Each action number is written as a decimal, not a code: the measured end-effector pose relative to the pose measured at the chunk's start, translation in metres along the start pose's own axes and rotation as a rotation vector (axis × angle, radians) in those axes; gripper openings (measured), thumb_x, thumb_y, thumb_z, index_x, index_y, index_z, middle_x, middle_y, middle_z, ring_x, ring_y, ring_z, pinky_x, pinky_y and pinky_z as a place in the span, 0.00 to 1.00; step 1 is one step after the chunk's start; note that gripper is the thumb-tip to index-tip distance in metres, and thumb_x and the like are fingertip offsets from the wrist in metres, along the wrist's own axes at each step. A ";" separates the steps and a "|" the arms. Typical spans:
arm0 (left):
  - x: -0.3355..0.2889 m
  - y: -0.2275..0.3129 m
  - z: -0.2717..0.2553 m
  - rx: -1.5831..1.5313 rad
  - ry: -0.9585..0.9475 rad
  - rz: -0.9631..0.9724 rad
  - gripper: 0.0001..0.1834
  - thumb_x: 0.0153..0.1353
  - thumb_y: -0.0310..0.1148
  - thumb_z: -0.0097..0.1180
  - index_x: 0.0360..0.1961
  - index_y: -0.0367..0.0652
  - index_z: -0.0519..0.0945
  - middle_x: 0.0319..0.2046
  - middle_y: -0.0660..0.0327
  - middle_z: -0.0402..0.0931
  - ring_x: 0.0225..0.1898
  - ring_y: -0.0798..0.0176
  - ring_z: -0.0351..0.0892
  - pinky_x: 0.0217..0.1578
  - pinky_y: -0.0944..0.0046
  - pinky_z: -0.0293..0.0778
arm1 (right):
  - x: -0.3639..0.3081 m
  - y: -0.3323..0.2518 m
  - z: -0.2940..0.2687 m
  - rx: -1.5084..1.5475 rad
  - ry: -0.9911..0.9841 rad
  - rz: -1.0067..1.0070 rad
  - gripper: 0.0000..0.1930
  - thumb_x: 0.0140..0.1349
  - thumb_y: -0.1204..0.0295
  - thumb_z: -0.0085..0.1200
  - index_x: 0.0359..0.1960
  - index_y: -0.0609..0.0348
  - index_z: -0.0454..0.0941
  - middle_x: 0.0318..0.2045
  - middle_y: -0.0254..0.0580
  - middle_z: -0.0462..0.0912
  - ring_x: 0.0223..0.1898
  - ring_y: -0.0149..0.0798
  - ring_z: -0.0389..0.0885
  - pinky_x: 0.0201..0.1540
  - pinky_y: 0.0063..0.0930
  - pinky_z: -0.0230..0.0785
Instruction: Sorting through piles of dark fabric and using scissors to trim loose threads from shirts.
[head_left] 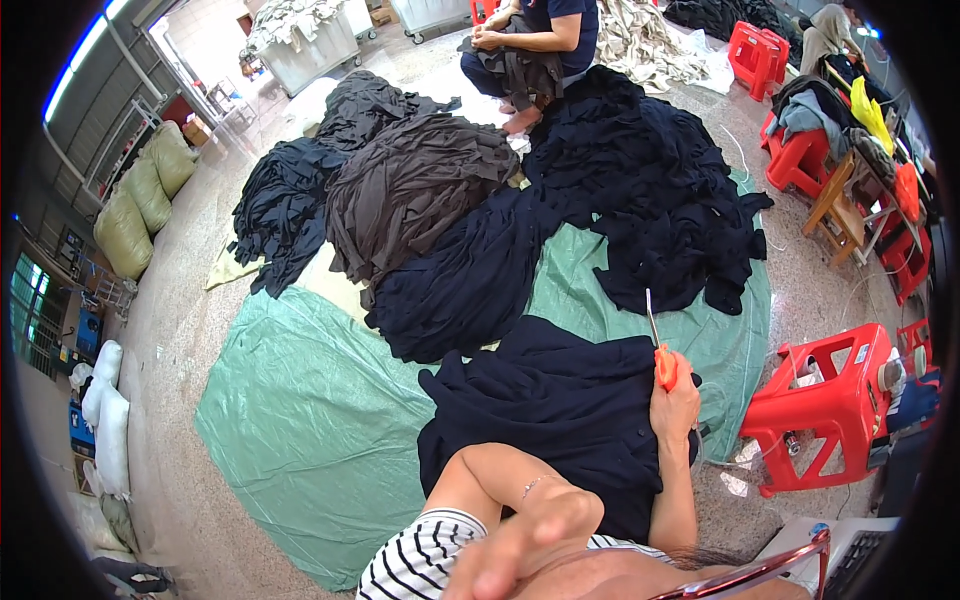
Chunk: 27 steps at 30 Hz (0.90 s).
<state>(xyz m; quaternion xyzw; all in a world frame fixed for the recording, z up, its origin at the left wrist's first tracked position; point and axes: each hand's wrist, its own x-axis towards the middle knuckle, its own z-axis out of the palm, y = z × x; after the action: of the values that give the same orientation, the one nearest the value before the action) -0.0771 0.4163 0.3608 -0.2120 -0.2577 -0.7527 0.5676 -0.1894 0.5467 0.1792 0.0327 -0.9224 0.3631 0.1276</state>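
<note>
My right hand (676,408) is closed around orange-handled scissors (664,366). Their thin, bent metal blade points up and away from me. A dark navy garment (560,400) with a small button lies spread over my lap, and my right wrist rests along its right edge. Bent back toward me, my left arm has a striped sleeve and a thin bracelet. The left hand (520,545) is up close to the camera, above the garment's near edge. Motion blurs its fingers, so what they do or hold is unclear.
A green tarp (310,420) lies under heaps of navy cloth (640,180) and brown cloth (410,190). A co-worker (530,50) sits beyond them with cloth in the lap. Red stools (820,400) stand at my right; stuffed sacks (125,235) line the left.
</note>
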 end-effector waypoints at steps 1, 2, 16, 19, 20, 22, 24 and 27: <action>-0.019 -0.021 0.014 0.107 -0.048 0.028 0.11 0.72 0.33 0.41 0.33 0.40 0.71 0.35 0.60 0.71 0.37 0.59 0.75 0.38 0.61 0.75 | -0.001 -0.011 0.001 0.003 -0.016 -0.018 0.19 0.62 0.71 0.57 0.55 0.53 0.75 0.41 0.57 0.84 0.42 0.64 0.82 0.43 0.51 0.74; -0.022 -0.019 0.011 0.197 -0.099 0.021 0.11 0.72 0.33 0.42 0.34 0.40 0.72 0.36 0.60 0.71 0.38 0.59 0.75 0.39 0.60 0.76 | -0.002 -0.010 -0.002 -0.001 -0.011 -0.010 0.19 0.62 0.71 0.57 0.55 0.53 0.75 0.41 0.57 0.84 0.42 0.64 0.82 0.43 0.51 0.74; -0.024 0.026 -0.057 1.306 -0.994 -0.252 0.11 0.67 0.33 0.51 0.44 0.39 0.82 0.46 0.53 0.82 0.47 0.51 0.82 0.46 0.54 0.78 | -0.001 0.017 0.009 0.044 0.073 -0.189 0.26 0.65 0.69 0.57 0.65 0.55 0.69 0.49 0.59 0.80 0.46 0.62 0.81 0.45 0.48 0.74; 0.009 -0.054 -0.058 0.761 -0.916 -0.303 0.11 0.66 0.21 0.53 0.47 0.36 0.82 0.41 0.52 0.83 0.43 0.56 0.84 0.44 0.63 0.79 | 0.002 -0.004 -0.033 0.012 0.040 -0.090 0.30 0.61 0.63 0.64 0.66 0.40 0.70 0.38 0.52 0.75 0.38 0.60 0.80 0.38 0.48 0.73; 0.007 -0.059 -0.069 0.904 -0.908 -0.618 0.10 0.68 0.20 0.52 0.47 0.33 0.82 0.38 0.54 0.85 0.39 0.65 0.84 0.41 0.68 0.78 | 0.001 0.006 -0.051 -0.023 0.056 -0.058 0.30 0.61 0.63 0.65 0.66 0.40 0.71 0.38 0.50 0.74 0.38 0.57 0.80 0.38 0.46 0.73; 0.000 -0.071 -0.099 0.879 -0.761 -0.969 0.09 0.66 0.22 0.57 0.45 0.34 0.84 0.34 0.60 0.85 0.36 0.71 0.82 0.37 0.71 0.76 | -0.003 0.012 -0.085 -0.041 0.054 -0.021 0.28 0.60 0.63 0.66 0.63 0.43 0.74 0.41 0.46 0.73 0.38 0.50 0.79 0.40 0.39 0.74; 0.000 -0.075 -0.107 0.912 -1.076 -1.001 0.08 0.64 0.21 0.58 0.43 0.35 0.85 0.34 0.61 0.84 0.33 0.72 0.81 0.35 0.72 0.75 | -0.014 0.033 -0.119 -0.013 0.037 -0.052 0.26 0.60 0.63 0.65 0.61 0.46 0.75 0.45 0.45 0.76 0.42 0.49 0.81 0.43 0.38 0.74; -0.015 -0.087 -0.102 0.850 -1.263 -0.901 0.09 0.60 0.20 0.60 0.41 0.38 0.85 0.31 0.60 0.82 0.30 0.67 0.78 0.34 0.69 0.74 | -0.039 0.018 -0.172 -0.010 -0.151 0.145 0.21 0.63 0.60 0.62 0.55 0.52 0.77 0.41 0.51 0.82 0.44 0.55 0.82 0.44 0.42 0.72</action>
<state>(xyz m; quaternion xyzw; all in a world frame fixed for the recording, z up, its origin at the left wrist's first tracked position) -0.1594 0.3830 0.2591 -0.2375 -0.8401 -0.4877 -0.0005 -0.1181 0.6752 0.2787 -0.0074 -0.9311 0.3633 0.0315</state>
